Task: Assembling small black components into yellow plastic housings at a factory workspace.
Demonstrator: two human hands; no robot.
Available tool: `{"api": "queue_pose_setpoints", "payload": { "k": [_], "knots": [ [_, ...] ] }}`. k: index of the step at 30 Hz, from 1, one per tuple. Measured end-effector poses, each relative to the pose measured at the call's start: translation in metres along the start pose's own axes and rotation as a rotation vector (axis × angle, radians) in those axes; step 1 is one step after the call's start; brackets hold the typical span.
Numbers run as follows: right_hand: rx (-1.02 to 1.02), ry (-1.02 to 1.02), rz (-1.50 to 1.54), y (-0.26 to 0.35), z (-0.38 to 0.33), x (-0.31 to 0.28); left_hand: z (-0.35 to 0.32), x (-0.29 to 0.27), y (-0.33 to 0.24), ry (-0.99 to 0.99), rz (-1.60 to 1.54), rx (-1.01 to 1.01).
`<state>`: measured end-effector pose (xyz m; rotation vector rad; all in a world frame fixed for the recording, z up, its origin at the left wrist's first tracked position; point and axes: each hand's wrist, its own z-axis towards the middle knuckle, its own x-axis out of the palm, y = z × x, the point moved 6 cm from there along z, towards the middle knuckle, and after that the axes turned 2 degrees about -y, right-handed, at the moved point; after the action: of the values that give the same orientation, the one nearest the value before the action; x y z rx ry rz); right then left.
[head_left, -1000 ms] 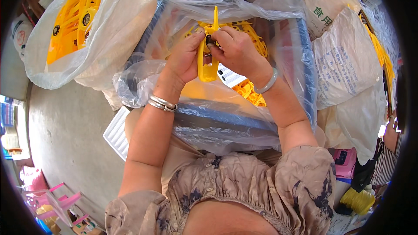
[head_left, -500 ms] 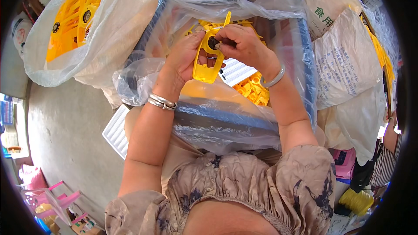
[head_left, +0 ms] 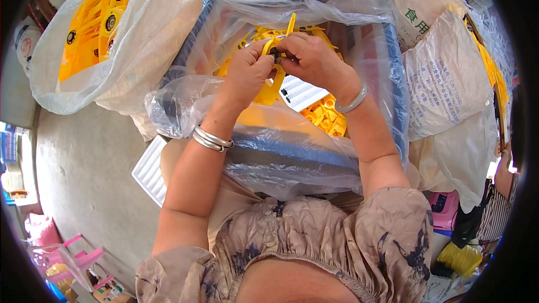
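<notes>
Both hands are pinching one yellow part [head_left: 270,81] over the lined bin [head_left: 400,106] — left hand [head_left: 247,73] steadying, right hand [head_left: 311,59] pressing a black piece [head_left: 274,52]. It risks slipping — dropping among loose parts [head_left: 324,116].

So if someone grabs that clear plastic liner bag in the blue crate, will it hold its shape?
Probably not. The clear liner bag sags in crinkled folds over the blue crate rim, so it looks thin and floppy. Its glossy film may be slippery. It likely weighs almost nothing itself and would bunch up under the yellow plastic parts.
</notes>
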<state>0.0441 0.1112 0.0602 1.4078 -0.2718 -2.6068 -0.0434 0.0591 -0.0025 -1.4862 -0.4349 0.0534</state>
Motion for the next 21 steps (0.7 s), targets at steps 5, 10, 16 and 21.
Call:
{"api": "queue_pose_setpoints", "payload": {
  "k": [5, 10, 16, 21],
  "knots": [
    [0.048, -0.021, 0.019, 0.0024, 0.0007, -0.0058, 0.0018, -0.0002, 0.0031, 0.03, -0.225, -0.033],
    [0.021, 0.011, -0.035, 0.0029, 0.0006, -0.0051, -0.0001, 0.0039, -0.0013, 0.029, -0.137, 0.064],
    [-0.002, 0.001, -0.063, 0.0037, 0.001, -0.0017, 0.0018, 0.0008, 0.0017, -0.045, 0.099, 0.257],
    [0.011, -0.037, -0.05, 0.0043, 0.001, -0.0049, 0.0017, 0.0041, -0.0012, -0.012, 0.119, 0.255]
  ]
}}
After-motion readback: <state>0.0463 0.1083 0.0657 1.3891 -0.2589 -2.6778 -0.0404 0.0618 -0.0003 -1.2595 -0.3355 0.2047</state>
